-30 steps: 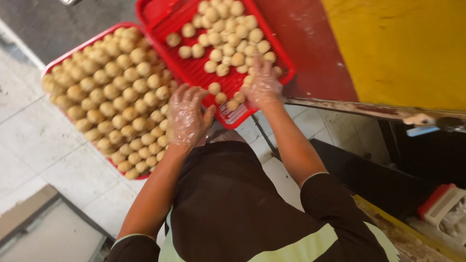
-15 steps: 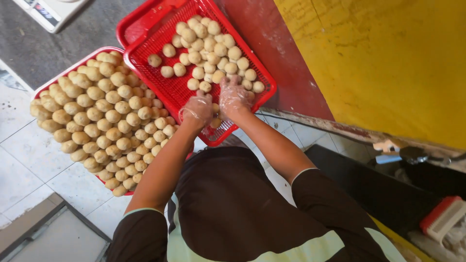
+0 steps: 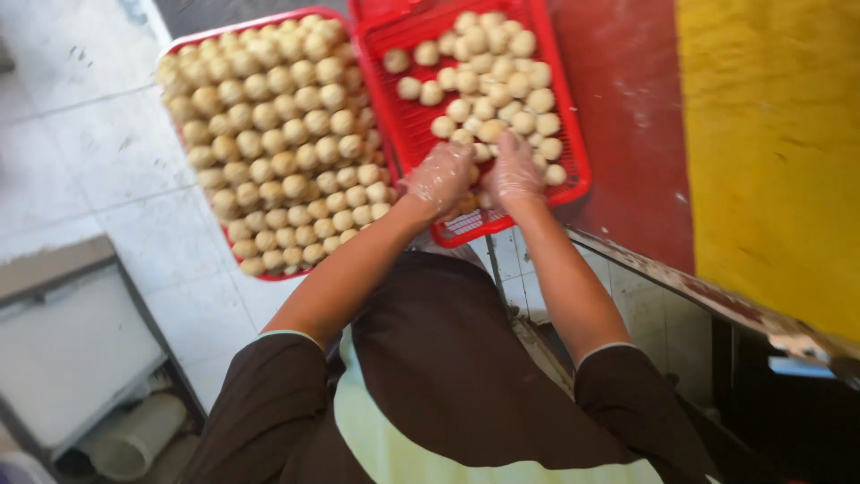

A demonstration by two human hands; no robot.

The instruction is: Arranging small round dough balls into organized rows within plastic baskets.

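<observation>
While both arms reach forward, the left hand (image 3: pixel 441 175) and right hand (image 3: pixel 513 172), each in a thin clear glove, rest side by side at the near end of the red mesh tray (image 3: pixel 573 134), fingers curled down over the pale dough balls (image 3: pixel 488 85) lying there; whether either hand actually pinches a ball cannot be told. Those balls lie loosely scattered across that tray on the tabletop (image 3: pixel 627 72). Just left, touching its edge, a second red tray (image 3: pixel 235 25) is packed with dough balls in close rows (image 3: pixel 278 143).
</observation>
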